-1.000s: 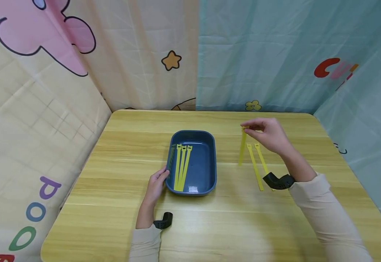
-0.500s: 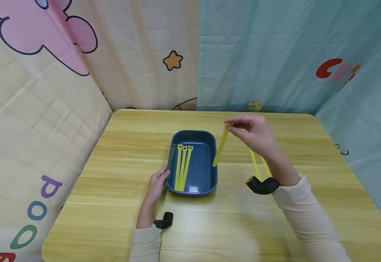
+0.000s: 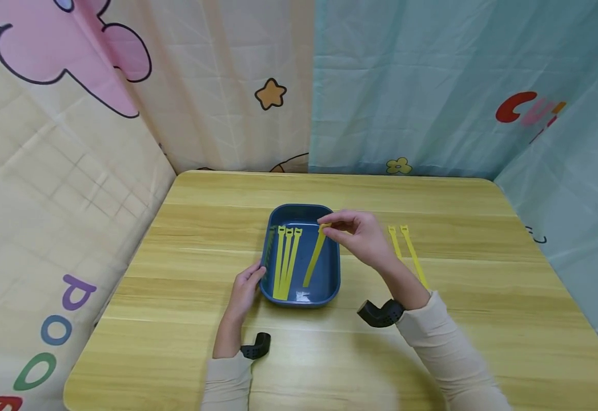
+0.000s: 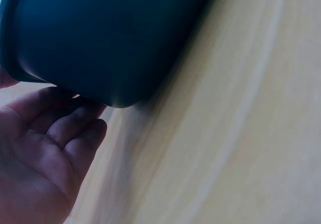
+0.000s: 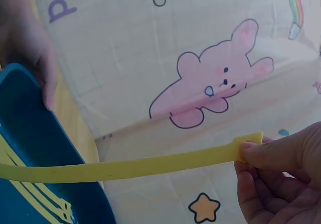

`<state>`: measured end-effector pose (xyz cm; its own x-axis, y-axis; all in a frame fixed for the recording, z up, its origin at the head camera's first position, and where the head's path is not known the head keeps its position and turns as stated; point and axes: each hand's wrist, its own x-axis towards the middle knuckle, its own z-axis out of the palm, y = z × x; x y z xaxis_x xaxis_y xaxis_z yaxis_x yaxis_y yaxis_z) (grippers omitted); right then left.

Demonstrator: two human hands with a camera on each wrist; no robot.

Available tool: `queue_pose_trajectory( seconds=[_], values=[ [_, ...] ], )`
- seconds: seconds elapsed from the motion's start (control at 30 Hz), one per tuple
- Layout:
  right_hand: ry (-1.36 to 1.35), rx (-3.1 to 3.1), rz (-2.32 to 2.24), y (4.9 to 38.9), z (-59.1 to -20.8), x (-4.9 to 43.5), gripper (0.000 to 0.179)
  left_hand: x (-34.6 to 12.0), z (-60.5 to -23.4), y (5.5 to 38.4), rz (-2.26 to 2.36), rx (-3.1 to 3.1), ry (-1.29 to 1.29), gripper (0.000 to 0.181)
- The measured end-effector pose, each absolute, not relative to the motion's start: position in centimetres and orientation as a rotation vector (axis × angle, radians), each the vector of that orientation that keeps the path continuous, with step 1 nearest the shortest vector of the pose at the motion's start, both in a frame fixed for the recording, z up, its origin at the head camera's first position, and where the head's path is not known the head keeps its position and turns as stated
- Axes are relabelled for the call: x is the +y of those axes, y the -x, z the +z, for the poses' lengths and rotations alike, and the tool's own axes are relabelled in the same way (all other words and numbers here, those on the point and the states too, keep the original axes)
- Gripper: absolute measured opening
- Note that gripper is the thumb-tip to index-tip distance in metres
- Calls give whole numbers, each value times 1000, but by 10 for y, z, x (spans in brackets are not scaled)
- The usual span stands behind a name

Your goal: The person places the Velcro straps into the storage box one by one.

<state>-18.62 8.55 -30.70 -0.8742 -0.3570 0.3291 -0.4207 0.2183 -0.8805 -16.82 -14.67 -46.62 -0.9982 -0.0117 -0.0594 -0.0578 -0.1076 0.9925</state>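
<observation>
A flat yellow cable tie (image 3: pixel 314 260) with a slotted head hangs over the right half of a blue plastic tray (image 3: pixel 324 279). My right hand (image 3: pixel 362 235) pinches its head between thumb and fingers above the tray's right rim; in the right wrist view the strap of the cable tie (image 5: pixel 125 171) stretches away to the left. Three similar cable ties (image 3: pixel 287 262) lie side by side in the tray's left half. My left hand (image 3: pixel 244 290) holds the tray's left side, thumb at the rim, with the fingers (image 4: pixel 80 121) against the outside wall.
Two more yellow cable ties (image 3: pixel 413 251) lie on the wooden table (image 3: pixel 299 365) right of the tray, one partly behind the right forearm. Printed curtains (image 3: pixel 216 85) close off the back and sides.
My right hand has carried the cable tie leftward from the right part of the table to over the tray, and lower. The left hand and the tray have stayed put.
</observation>
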Motion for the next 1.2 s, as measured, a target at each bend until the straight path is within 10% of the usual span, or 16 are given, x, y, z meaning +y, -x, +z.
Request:
queue_pose_trajectory(
  seconds=[0.47,1.2],
  values=[
    [-750,-2451,1876,177,-322,66,16,-146,-470,168,2321,2058,59,40],
    [-400,-2755,1687,265,-392,55,17,-150,-469,169,2298,2073,8,43]
  ],
)
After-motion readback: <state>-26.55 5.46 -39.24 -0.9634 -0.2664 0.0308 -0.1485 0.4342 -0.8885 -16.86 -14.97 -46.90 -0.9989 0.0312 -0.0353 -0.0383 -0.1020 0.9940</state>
